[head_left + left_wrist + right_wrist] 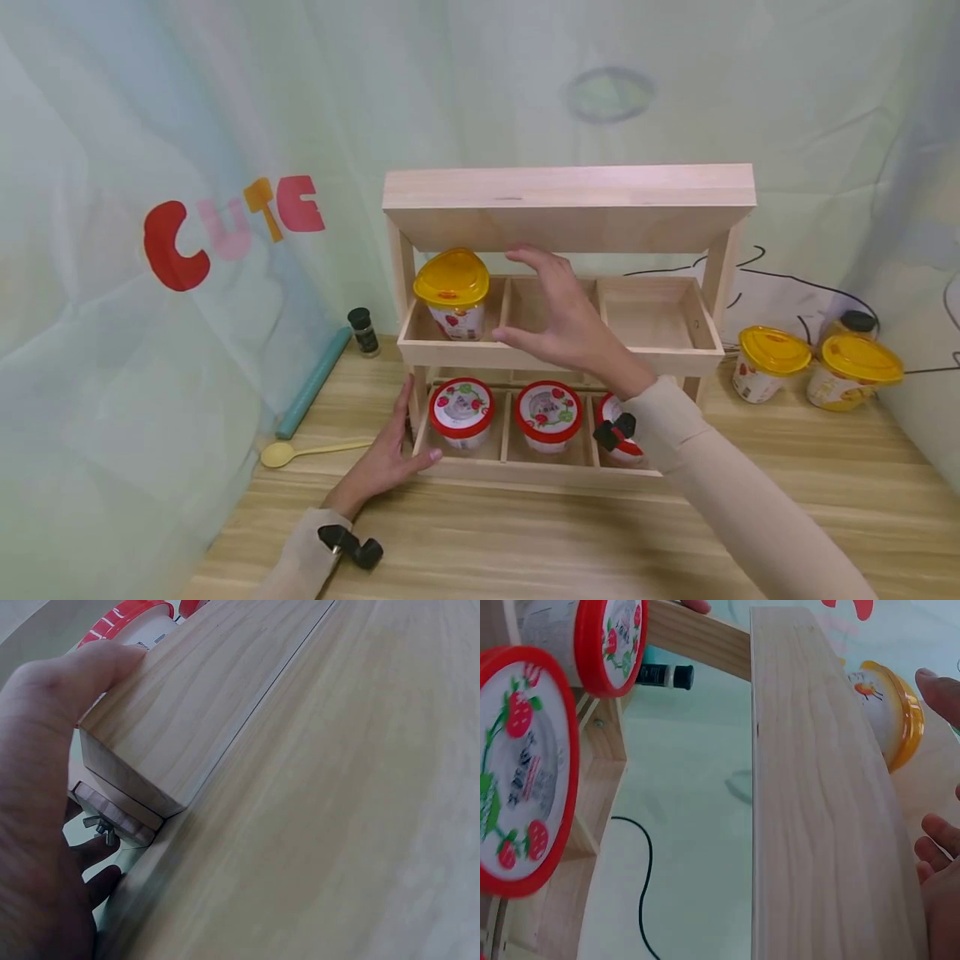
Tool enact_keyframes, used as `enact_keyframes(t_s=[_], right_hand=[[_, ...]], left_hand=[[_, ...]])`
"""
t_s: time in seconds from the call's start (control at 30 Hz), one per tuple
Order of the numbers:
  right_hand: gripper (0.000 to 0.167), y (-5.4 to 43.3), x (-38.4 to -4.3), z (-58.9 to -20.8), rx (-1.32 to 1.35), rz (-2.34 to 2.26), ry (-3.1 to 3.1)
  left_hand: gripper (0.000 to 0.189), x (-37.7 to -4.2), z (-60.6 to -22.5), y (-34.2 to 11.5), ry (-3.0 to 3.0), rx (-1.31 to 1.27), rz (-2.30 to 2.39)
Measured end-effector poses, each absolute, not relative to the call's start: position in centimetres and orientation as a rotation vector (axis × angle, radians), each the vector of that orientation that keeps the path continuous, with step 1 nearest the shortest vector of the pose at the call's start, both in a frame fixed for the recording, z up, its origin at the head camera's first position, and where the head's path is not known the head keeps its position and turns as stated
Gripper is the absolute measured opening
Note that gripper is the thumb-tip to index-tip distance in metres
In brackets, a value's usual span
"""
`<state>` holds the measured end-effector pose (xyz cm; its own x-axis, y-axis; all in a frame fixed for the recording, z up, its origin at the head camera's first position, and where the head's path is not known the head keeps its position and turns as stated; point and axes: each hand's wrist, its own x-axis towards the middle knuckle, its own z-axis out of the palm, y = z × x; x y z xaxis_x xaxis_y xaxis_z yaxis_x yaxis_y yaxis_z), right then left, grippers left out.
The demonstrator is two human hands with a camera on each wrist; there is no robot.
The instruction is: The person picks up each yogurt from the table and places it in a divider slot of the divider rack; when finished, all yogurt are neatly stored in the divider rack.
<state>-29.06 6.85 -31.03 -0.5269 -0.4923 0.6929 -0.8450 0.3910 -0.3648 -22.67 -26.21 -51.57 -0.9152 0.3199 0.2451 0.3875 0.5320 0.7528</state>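
Observation:
A two-tier wooden shelf stands on the table. My left hand holds its lower left corner, thumb over the front board and fingers along the side, near a wing nut in the left wrist view. My right hand hovers before the upper tier, thumb and fingers spread apart with nothing between them. Just left of it, a yellow-lidded cup stands slightly tilted in the upper left compartment. Red-lidded tubs fill the lower tier: left, middle and right, the last partly hidden by my right wrist.
Two more yellow-lidded cups stand right of the shelf, a dark-capped jar behind them. On the left are a black-capped shaker, a teal roll and a yellow spoon. Curtains hang around the table.

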Motion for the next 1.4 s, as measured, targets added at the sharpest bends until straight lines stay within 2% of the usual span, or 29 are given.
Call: enact_keyframes(t_s=[0.97, 1.23, 1.4], right_hand=[[0.091, 21.7, -25.3, -33.3, 0.875, 0.896, -2.128], [0.091, 25.5, -24.0, -33.7, 0.670, 0.923, -2.203], [0.084, 27.6, -24.0, -34.1, 0.549, 0.911, -2.226]], left_hand=[[0.130, -22.9, -51.6, -26.3, -2.698, -0.591, -1.336], [0.131, -22.8, -51.6, -26.3, -2.695, -0.589, -1.330], [0.131, -23.0, -51.7, -26.2, -2.691, -0.603, -1.307]])
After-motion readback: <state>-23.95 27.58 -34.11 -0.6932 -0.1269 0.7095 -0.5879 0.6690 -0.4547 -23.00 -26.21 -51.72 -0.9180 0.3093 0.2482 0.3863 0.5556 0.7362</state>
